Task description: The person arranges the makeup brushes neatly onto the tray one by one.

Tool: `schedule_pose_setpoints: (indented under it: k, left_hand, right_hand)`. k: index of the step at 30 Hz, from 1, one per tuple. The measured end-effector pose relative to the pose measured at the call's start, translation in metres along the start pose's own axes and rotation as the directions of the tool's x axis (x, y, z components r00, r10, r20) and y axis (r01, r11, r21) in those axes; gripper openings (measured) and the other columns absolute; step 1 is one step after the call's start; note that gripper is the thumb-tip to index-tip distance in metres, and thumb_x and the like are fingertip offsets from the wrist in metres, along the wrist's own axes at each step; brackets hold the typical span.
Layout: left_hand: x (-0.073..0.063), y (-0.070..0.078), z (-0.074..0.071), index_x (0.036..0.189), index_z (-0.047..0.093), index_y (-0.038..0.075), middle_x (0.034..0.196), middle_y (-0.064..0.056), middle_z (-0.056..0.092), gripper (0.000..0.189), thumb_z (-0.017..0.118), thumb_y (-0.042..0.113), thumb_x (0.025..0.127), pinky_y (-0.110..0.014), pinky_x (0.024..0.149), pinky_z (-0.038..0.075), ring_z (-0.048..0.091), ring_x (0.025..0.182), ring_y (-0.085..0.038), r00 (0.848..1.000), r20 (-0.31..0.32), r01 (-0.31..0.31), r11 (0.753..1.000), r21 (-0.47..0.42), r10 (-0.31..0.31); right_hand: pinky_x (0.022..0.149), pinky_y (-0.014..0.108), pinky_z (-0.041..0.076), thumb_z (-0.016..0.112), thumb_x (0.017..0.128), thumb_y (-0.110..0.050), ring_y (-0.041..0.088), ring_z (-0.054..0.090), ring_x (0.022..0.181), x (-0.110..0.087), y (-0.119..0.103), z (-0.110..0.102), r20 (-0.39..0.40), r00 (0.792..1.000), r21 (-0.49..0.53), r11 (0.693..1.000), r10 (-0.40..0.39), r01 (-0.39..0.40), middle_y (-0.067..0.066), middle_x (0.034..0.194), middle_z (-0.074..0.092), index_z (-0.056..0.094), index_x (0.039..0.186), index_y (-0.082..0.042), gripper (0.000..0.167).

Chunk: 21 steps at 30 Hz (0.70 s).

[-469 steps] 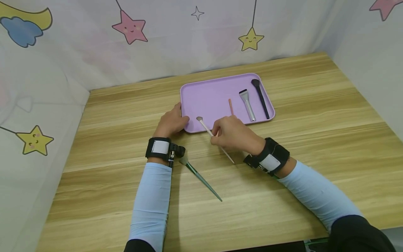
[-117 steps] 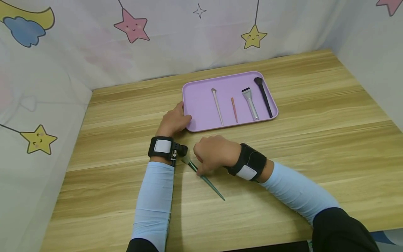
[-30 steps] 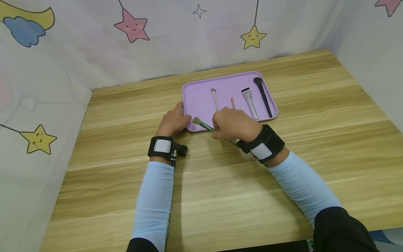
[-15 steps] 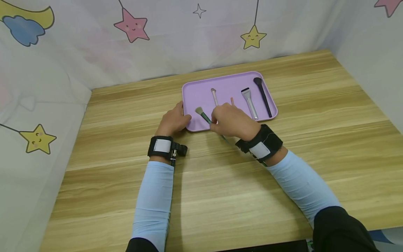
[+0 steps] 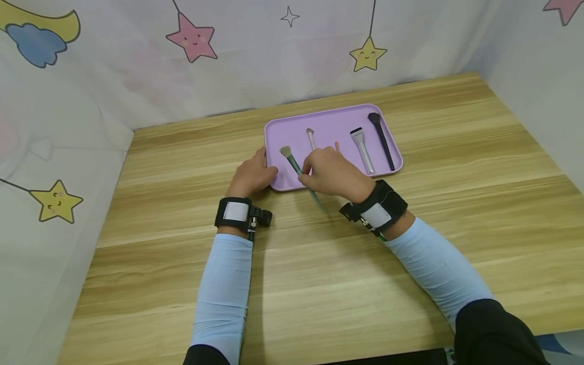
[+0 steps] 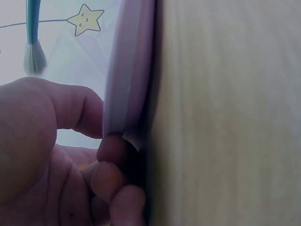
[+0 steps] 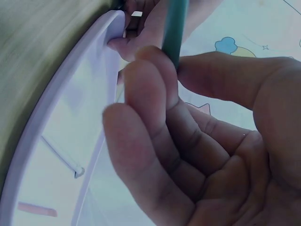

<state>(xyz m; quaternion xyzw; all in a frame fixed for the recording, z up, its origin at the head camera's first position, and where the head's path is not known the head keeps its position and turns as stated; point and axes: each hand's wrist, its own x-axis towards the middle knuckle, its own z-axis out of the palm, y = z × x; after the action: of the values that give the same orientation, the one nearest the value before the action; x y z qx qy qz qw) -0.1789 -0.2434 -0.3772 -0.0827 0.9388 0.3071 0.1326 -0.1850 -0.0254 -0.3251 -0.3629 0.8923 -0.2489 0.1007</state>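
In the head view my right hand [image 5: 335, 172] pinches a green-handled makeup brush [image 5: 293, 163] between thumb and fingertips. Its pale bristles point up and left over the lilac tray [image 5: 285, 133], and the handle end reaches past the front rim. The right wrist view shows the green handle [image 7: 175, 33] between thumb and index finger. At the tray's left edge my left hand [image 5: 252, 175] grips the rim, thumb over it and fingers curled against its outer side, as the left wrist view shows. Brush bristles [image 6: 35, 60] hang beyond the left thumb there.
On the tray lie a thin white brush [image 5: 311, 138], a small orange-pink stick [image 5: 337, 146] partly hidden by the right hand, a silver flat-headed brush [image 5: 362, 150] and a black brush [image 5: 381, 140]. The wooden table [image 5: 292, 284] meets a star-printed curtain [image 5: 255, 66] behind.
The green brush, earlier lying on the table, was picked up by my right hand and carried up over the tray. The white brush went onto the tray before that. My left hand stays put.
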Motion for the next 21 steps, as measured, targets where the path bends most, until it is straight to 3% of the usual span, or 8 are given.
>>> schedule_pose_setpoints:
  k: [8,16,21]
  left_hand:
    - [-0.002,0.002,0.0,0.162,0.018,0.008,0.148,-0.017,0.046,0.078,0.05,0.029,0.094,-0.046,0.096,0.04,0.05,0.113,-0.035,1.0,-0.007,0.007,1.0,0.005,-0.007]
    - [-0.002,0.001,-0.001,0.162,0.018,0.007,0.148,-0.018,0.046,0.078,0.05,0.029,0.094,-0.047,0.098,0.039,0.049,0.114,-0.036,1.0,-0.004,0.001,1.0,0.005,-0.001]
    - [-0.003,0.002,-0.001,0.162,0.018,0.008,0.15,-0.017,0.045,0.078,0.05,0.029,0.094,-0.047,0.099,0.038,0.048,0.115,-0.036,1.0,0.001,0.008,1.0,0.002,-0.008]
  right_hand:
    - [0.112,0.069,0.008,0.07,0.093,-0.018,0.018,0.058,0.061,0.004,0.004,0.003,-0.03,0.999,0.068,0.998,0.019,-0.017,0.001,0.065,0.066,0.079,0.092,-0.002,0.018]
    - [0.111,0.071,0.0,0.072,0.093,-0.021,0.02,0.062,0.07,0.008,0.007,0.012,-0.041,0.998,0.104,0.993,0.057,-0.053,0.0,0.071,0.069,0.08,0.093,-0.004,0.018]
    - [0.113,0.067,-0.001,0.072,0.093,-0.023,0.017,0.062,0.063,0.012,0.011,0.016,-0.04,0.996,0.13,0.989,0.082,-0.076,-0.003,0.062,0.066,0.079,0.097,-0.004,0.02]
